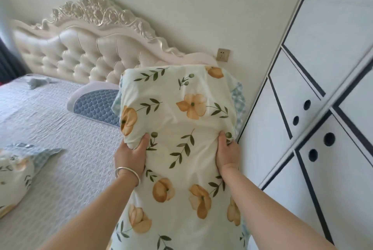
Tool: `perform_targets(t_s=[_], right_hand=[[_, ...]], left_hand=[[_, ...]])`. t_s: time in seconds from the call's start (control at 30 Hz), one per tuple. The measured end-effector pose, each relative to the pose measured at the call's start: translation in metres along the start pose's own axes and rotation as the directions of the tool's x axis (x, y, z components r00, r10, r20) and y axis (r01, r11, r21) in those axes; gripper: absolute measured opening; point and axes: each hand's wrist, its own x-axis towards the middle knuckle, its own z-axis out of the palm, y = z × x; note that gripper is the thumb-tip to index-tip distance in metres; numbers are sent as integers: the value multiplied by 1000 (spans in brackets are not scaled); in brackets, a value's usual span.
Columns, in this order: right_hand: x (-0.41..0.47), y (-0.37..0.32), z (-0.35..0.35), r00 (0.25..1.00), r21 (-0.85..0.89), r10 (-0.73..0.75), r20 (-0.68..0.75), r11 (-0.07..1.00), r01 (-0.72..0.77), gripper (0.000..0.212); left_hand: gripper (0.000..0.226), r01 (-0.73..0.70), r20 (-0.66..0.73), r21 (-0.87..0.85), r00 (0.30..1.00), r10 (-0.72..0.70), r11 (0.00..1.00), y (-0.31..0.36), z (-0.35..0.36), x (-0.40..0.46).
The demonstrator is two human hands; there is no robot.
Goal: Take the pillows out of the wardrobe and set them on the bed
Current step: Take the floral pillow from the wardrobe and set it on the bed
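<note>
A long pillow [181, 120] in a cream cover with orange flowers and green leaves is held up in front of me, between the bed and the wardrobe. My left hand [131, 154], with a silver bangle on the wrist, grips its left side. My right hand [227, 154] grips its right side. The bed [50, 124] with a pale quilted cover lies to the left. A second pillow [14, 177] with the same floral cover lies on the bed at the far left edge. The white wardrobe [323, 108] with dark trim stands at the right, doors shut.
A blue quilted pillow [94, 106] rests at the head of the bed below the tufted cream headboard [80, 54]. A small blue-grey cloth [37, 82] lies on the bed near the headboard. A wall socket [223, 55] sits beside the wardrobe.
</note>
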Motion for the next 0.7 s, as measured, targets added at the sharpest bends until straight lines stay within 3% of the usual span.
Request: perform_targets(t_s=[0.5,0.7], right_hand=[[291,-73,204,977,-205,-84,197,971,125,52],[373,-74,299,930,-304,-55,362,937,174,60]], left_hand=[[55,154,-109,-45,981,-158,987,12,131,289],[64,235,-264,-22,936,-233,972,-9,153,369]])
